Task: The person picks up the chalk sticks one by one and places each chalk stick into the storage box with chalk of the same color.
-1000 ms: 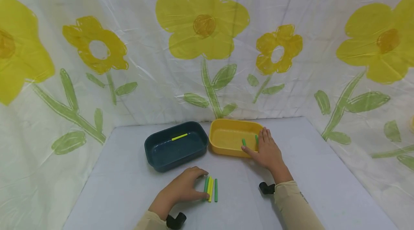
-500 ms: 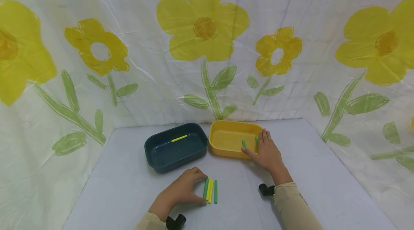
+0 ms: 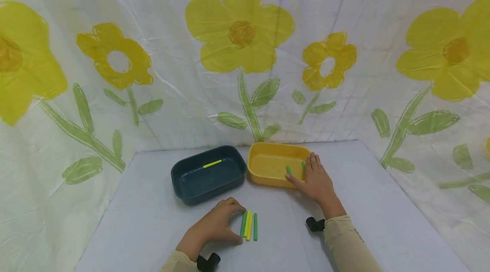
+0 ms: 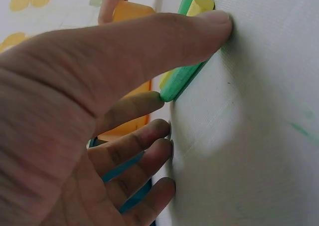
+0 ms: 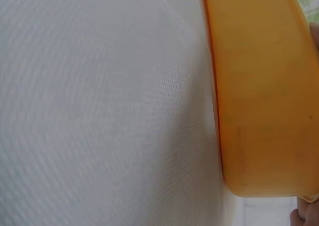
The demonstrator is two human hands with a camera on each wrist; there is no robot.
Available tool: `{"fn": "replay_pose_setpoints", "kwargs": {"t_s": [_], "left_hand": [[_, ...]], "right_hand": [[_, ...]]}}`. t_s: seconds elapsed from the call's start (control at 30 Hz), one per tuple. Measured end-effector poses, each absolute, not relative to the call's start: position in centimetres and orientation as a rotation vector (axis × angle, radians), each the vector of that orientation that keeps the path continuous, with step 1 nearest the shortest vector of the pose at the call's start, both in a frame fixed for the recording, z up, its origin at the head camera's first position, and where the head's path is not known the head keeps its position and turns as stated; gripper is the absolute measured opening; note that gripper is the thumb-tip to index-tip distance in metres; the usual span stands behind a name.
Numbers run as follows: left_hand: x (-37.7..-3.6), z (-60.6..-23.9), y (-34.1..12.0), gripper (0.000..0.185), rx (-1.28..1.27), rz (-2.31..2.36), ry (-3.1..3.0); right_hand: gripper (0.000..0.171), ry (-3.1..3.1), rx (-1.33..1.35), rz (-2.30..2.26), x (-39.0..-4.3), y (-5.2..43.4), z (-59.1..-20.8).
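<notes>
Head view: the left hand [image 3: 214,227] sits at 6 o'clock on the desk [image 3: 383,204], thumb and fingers curled about the left edge of a small row of sticks [image 3: 248,225], green, yellow and green, lying side by side. The grip looks only just begun; the sticks lie flat. At 12 o'clock from them stands a dark tray [image 3: 180,174] holding one yellow stick [image 3: 212,163]. Just to its right, at 1 o'clock, the yellow tray [image 3: 268,176] holds two green sticks [image 3: 289,169], partly hidden. The right hand [image 3: 314,178] rests with flat, relaxed fingers against that tray's right rim, holding nothing. By this showing, three sticks are sorted by colour and three remain on the desk, so the work seems about half done.

Left wrist view: the thumb [image 4: 199,29] presses the desk beside a green stick [image 4: 182,81], the forefinger meeting its near end; a yellow one [image 4: 199,5] peeps behind. A pinch is forming, not yet a lift.

Right wrist view: only the yellow tray's outer wall [image 5: 259,96] and cloth show; the fingers are barely visible at the edge.
</notes>
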State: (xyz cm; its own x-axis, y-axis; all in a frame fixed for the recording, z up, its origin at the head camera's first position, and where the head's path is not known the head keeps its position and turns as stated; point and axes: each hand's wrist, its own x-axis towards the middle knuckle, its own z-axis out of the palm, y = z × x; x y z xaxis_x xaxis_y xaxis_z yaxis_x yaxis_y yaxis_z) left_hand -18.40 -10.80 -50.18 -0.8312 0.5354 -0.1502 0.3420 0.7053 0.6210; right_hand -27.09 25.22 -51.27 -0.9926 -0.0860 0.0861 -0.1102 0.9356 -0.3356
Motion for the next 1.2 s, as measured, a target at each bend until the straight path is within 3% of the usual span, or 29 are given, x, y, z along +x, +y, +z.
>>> {"fn": "replay_pose_setpoints", "kwargs": {"t_s": [1.2], "left_hand": [[-18.68,-49.49,-10.45,0.081,0.654,0.940,2.575]], "right_hand": [[0.127,-3.016,0.157,0.529,-27.06,25.14,-51.17]]}}
